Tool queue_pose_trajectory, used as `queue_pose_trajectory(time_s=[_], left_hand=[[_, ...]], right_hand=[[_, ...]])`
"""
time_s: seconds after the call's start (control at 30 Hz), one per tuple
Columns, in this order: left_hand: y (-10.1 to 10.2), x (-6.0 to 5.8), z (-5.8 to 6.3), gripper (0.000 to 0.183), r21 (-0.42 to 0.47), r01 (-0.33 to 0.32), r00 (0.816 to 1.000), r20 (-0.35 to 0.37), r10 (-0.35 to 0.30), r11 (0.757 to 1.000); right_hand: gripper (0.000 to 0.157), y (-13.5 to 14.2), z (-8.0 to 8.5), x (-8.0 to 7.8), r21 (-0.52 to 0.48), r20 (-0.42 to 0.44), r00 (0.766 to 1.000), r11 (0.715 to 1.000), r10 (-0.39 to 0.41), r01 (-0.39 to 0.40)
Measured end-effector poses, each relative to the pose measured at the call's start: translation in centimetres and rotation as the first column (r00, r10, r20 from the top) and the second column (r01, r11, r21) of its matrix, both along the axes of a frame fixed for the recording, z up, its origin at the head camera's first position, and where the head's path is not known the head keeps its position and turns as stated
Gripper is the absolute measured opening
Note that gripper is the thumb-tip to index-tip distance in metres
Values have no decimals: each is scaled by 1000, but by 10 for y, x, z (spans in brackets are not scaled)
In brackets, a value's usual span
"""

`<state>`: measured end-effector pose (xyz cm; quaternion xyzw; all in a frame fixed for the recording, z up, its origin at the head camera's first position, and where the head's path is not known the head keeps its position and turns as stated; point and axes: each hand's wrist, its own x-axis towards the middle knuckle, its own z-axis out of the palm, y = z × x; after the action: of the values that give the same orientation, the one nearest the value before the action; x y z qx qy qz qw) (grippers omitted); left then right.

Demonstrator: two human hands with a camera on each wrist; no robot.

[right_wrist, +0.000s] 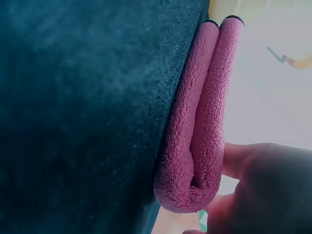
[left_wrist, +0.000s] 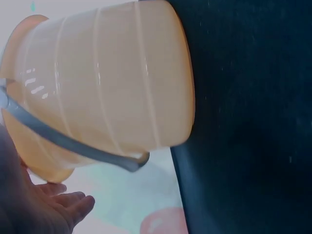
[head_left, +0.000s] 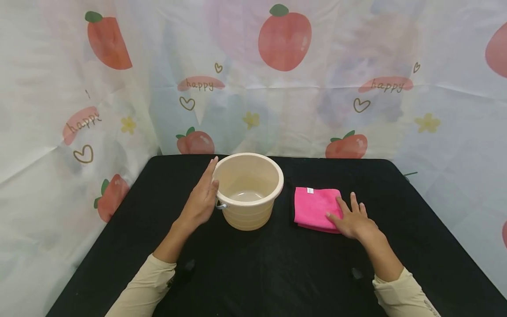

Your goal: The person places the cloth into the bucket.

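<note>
A cream plastic bucket (head_left: 247, 218) stands upright on the black table, its grey handle (left_wrist: 63, 139) hanging down the side in the left wrist view. My left hand (head_left: 200, 198) is at the bucket's left rim with fingers straight and pointing away from me. To the bucket's right lies a folded pink towel (head_left: 317, 209) with a small white tag at its far edge. Fingers spread, my right hand (head_left: 354, 220) rests at the towel's right edge. The right wrist view shows the towel's plush fold (right_wrist: 187, 190) with the thumb and a finger against it.
The black tablecloth (head_left: 261, 273) covers the table under both things. Behind and to the sides hangs a pale curtain (head_left: 309, 105) printed with peaches, hearts and flowers, close along the table's far edge.
</note>
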<state>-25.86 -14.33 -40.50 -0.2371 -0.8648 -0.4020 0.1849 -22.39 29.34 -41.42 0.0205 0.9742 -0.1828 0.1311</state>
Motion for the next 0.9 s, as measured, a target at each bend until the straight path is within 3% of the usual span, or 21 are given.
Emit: queue_pose_trajectory(time_s=[0.23,0.43,0.57,0.8,0.9], left_hand=[[8,-3,-1,65,74,11,1000,-10,-11,997],[12,-12,-12,57,222,26,999,-44,-17,975],[16,-14,-18,59,351,59,998,-41,-48,934],[25,-15,-28,61,559,142,980,39,-197,817],[28,-15,-30,60,601,152,975,40,-219,785]], right_hand=[[92,0,-3,-1,7,39,999,1000,13,-14],[85,-2,0,-2,41,35,997,997,69,-70],[80,-5,0,-4,25,47,995,996,83,-85],[77,-2,-8,-6,2,31,992,993,119,-119],[74,1,-10,-7,-9,18,990,990,142,-142]])
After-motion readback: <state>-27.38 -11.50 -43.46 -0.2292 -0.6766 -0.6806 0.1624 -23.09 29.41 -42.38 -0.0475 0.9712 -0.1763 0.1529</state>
